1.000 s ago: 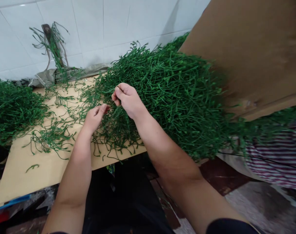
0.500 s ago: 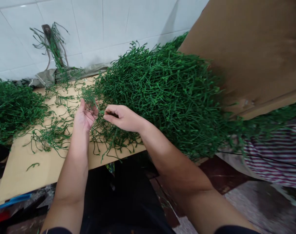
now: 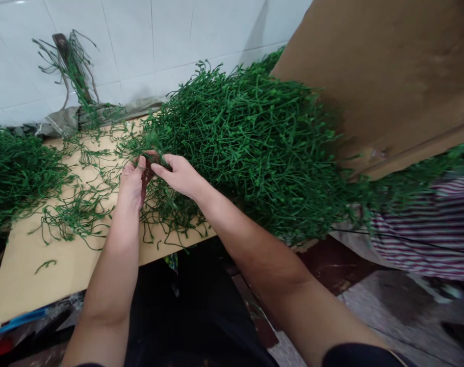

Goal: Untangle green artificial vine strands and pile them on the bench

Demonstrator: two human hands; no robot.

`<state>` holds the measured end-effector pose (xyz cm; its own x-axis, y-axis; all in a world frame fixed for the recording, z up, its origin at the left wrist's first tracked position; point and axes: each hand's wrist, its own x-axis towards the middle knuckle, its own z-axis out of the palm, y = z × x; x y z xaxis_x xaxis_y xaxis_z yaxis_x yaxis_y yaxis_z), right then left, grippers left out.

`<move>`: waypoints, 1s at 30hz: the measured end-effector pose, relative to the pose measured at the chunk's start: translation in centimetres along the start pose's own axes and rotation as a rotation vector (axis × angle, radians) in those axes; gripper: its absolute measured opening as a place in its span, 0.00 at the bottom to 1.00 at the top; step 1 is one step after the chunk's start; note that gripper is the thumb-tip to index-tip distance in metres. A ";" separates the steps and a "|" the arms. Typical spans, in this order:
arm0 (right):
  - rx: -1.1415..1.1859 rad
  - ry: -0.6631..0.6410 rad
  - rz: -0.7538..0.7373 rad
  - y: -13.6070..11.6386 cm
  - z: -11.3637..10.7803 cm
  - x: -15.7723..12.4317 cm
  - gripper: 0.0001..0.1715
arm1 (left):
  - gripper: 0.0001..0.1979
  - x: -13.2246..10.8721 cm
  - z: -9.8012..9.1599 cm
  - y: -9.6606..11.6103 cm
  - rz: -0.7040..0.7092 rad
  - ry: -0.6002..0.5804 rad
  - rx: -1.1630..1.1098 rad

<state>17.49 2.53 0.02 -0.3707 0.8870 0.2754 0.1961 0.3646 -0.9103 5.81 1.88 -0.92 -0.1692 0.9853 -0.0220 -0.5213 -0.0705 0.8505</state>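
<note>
Thin green plastic-looking plant stems lie in a large heap (image 3: pixel 247 137) right of my hands. My left hand (image 3: pixel 134 176) is closed, thumb up, around a small green sprig (image 3: pixel 151 141) whose fuzzy tip sticks out above the fingers. Close against it, my right hand (image 3: pixel 176 173) bends its fingers and thumb in at the same sprig; the fingertips are partly hidden, and what they pinch is hard to see. Loose stems (image 3: pixel 77 214) are strewn over the tan board (image 3: pixel 44 280) to the left, and more lie under my hands.
Another green heap (image 3: pixel 21 173) sits at the far left. A cardboard sheet (image 3: pixel 388 76) leans over the big heap on the right. A dark upright post (image 3: pixel 63 51) draped with stems stands by the tiled wall (image 3: pixel 136 46). Striped cloth (image 3: pixel 431 229) lies lower right.
My hands have come together, the right moving left to meet the left. The left fingers, spread before, have closed around the sprig. The view has shifted slightly.
</note>
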 end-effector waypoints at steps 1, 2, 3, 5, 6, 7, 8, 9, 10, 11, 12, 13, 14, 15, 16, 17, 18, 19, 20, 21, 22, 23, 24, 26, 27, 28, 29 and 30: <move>0.028 0.020 -0.032 0.1 0.2 0.1 0.08 | 0.04 0.0 0.0 0.0 -0.016 -0.003 0.012; 0.054 0.040 -0.049 0.2 0.3 0.1 0.09 | 0.07 0.0 0.0 0.1 -0.038 -0.009 0.020; 0.073 0.065 -0.042 0.3 0.3 0.1 0.11 | 0.10 0.1 -0.2 0.2 -0.065 -0.014 0.026; 0.086 0.125 0.021 0.5 0.2 0.0 0.17 | 0.15 0.3 -0.5 0.4 -0.114 -0.016 0.020; 0.093 0.155 0.055 0.5 0.0 0.0 0.20 | 0.17 0.3 -0.7 0.5 -0.130 -0.016 0.009; 0.108 0.178 0.083 0.4 -0.2 -0.1 0.21 | 0.17 0.4 -0.8 0.6 -0.138 -0.014 -0.005; 0.136 0.193 0.108 0.4 -0.3 -0.1 0.21 | 0.17 0.4 -0.9 0.7 -0.138 -0.014 -0.021; 0.175 0.206 0.134 0.2 -0.5 -0.1 0.20 | 0.17 0.4 -1.0 0.8 -0.132 -0.016 -0.040; 0.224 0.216 0.166 0.0 -0.7 -0.1 0.19 | 0.16 0.3 -1.0 0.9 -0.123 -0.020 -0.060; 0.279 0.219 0.202 -0.2 -0.8 -0.1 0.18 | 0.16 0.2 -0.9 1.0 -0.110 -0.024 -0.077; 0.337 0.213 0.234 -0.4 -0.9 -0.2 0.17 | 0.15 0.1 -0.9 1.0 -0.096 -0.022 -0.091; 0.394 0.198 0.258 -0.6 -1.0 -0.2 0.16 | 0.15 0.0 -0.9 1.1 -0.081 -0.017 -0.101; 0.444 0.176 0.268 -0.8 -1.0 -0.2 0.16 | 0.14 -0.1 -0.8 1.1 -0.066 -0.013 -0.109; 0.485 0.157 0.269 -1.0 -1.0 -0.2 0.16 | 0.15 -0.3 -0.8 1.1 -0.054 -0.013 -0.115; 0.515 0.147 0.265 -1.2 -1.0 -0.2 0.16 | 0.15 -0.4 -0.8 1.1 -0.045 -0.022 -0.121; 0.533 0.153 0.263 -1.4 -1.0 -0.1 0.16 | 0.15 -0.5 -0.7 1.0 -0.036 -0.040 -0.125; 0.538 0.175 0.264 -1.6 -1.0 0.0 0.16 | 0.15 -0.7 -0.5 0.8 -0.026 -0.066 -0.124; 0.530 0.207 0.271 -1.8 -0.9 0.2 0.16 | 0.15 -1.0 -0.3 0.7 -0.009 -0.092 -0.114; 0.510 0.243 0.279 -1.9 -0.9 0.5 0.15 | 0.14 -1.3 0.0 0.5 0.018 -0.116 -0.091; 0.480 0.275 0.284 -1.9 -0.9 0.9 0.16 | 0.13 -1.8 0.4 0.3 0.055 -0.135 -0.057; 0.439 0.305 0.276 -1.8 -1.0 1.4 0.16 | 0.13 -2.3 0.8 0.2 0.101 -0.151 -0.017; 0.385 0.338 0.247 -1.6 -1.2 2.0 0.16 | 0.13 -3.1 1.3 0.1 0.159 -0.160 0.018; 0.324 0.379 0.208 -1.2 -1.5 2.7 0.16 | 0.13 -3.9 1.6 0.1 0.218 -0.170 0.046; 0.211 0.495 0.152 -0.2 -2.8 4.1 0.17 | 0.15 -5.8 1.9 0.3 0.319 -0.186 0.094; 0.173 0.564 0.160 0.2 -3.6 4.7 0.17 | 0.16 -6.7 1.8 0.4 0.355 -0.189 0.123; 0.164 0.621 0.188 0.4 -4.4 5.1 0.18 | 0.17 -7.3 1.6 0.6 0.373 -0.189 0.165; 0.153 0.643 0.165 0.4 -5.2 5.3 0.18 | 0.18 -7.8 1.3 0.7 0.388 -0.175 0.214; 0.125 0.617 0.125 0.1 -5.7 5.3 0.19 | 0.18 -7.8 0.9 0.7 0.403 -0.143 0.267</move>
<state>20.74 8.90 3.20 0.2463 0.9341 0.2586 0.0826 0.2456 -0.9658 7.50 -5.76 0.29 -0.1872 0.9009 0.3917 -0.2027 -0.4256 0.8819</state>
